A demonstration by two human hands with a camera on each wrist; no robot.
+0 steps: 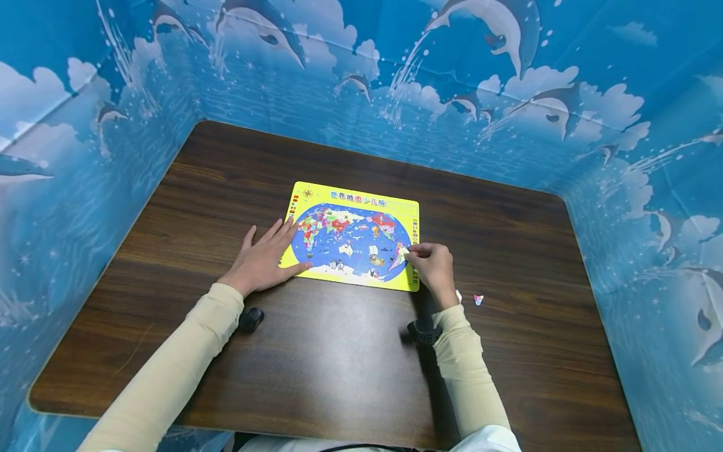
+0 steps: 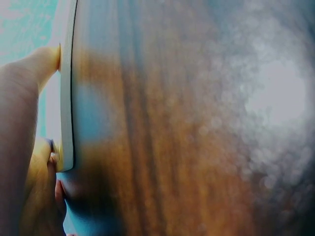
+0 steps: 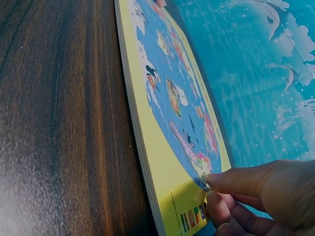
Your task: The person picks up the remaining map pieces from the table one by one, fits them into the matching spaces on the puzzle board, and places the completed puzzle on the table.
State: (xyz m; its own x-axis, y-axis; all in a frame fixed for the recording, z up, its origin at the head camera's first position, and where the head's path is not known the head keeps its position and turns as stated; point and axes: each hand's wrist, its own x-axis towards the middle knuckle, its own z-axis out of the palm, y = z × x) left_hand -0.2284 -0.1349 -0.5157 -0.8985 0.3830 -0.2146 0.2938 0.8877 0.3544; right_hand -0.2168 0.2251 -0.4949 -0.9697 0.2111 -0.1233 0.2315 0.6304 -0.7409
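A yellow-bordered world map puzzle board (image 1: 361, 282) lies on the dark wooden table. My left hand (image 1: 264, 257) rests on its left side with the fingers spread. In the left wrist view, the thumb (image 2: 47, 64) touches the board's edge. At the right side of the map, my right hand (image 1: 433, 265) pinches a small puzzle piece (image 3: 206, 183) between thumb and forefinger, over the South America area. The fingertips mostly hide that piece, and I cannot tell whether it sits in the map or just above it.
A small pink and blue puzzle piece (image 1: 478, 300) lies on the table right of my right wrist. Beside it a white piece (image 1: 459, 296) is partly hidden by the wrist. Blue dolphin-print curtains (image 1: 316, 94) stand around the table (image 1: 339, 351).
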